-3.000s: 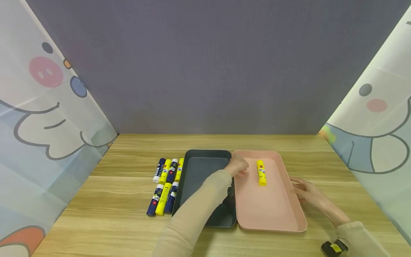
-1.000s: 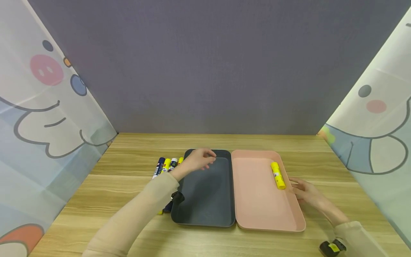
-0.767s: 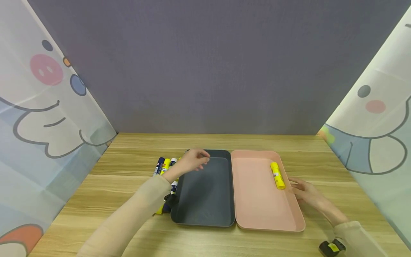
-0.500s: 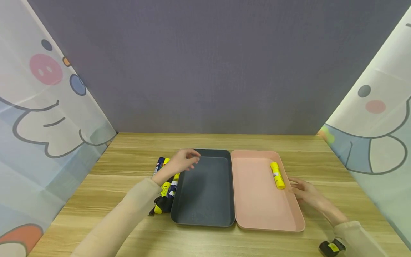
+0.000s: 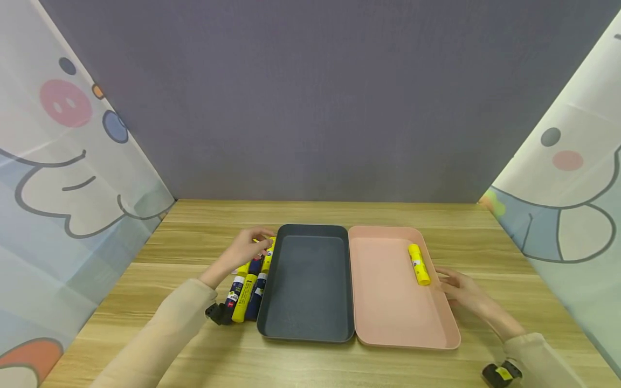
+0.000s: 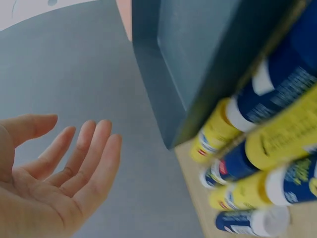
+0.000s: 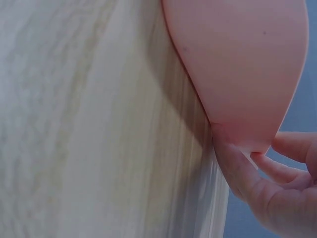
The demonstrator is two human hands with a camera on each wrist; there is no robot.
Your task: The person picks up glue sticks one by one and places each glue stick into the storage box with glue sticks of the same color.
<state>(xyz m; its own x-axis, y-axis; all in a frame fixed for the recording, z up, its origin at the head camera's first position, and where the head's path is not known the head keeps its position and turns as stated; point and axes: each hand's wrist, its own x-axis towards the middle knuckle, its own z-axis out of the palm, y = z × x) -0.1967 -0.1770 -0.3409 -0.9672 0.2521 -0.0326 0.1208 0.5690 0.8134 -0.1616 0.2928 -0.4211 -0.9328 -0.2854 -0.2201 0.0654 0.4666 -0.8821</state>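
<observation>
Leftmost, our left hand [image 5: 246,248] holds nothing, its fingers loosely bent above the glue sticks [image 5: 244,299] on the tabletop [image 5: 194,242]. The yellow glue stick [image 5: 267,261] closest to its fingertips lies toward 4 o'clock, long axis running 1 to 7, far nearer this hand than our right. The dark grey tray [image 5: 305,334] walls off its 3 o'clock side; the tabletop gives room toward 9 and 12. Beyond, the pink tray [image 5: 393,323] bears a second yellow stick [image 5: 419,264], at 10 o'clock from our right hand [image 5: 463,291], whose loosely spread, ungripping fingers touch that tray's right wall.
</observation>
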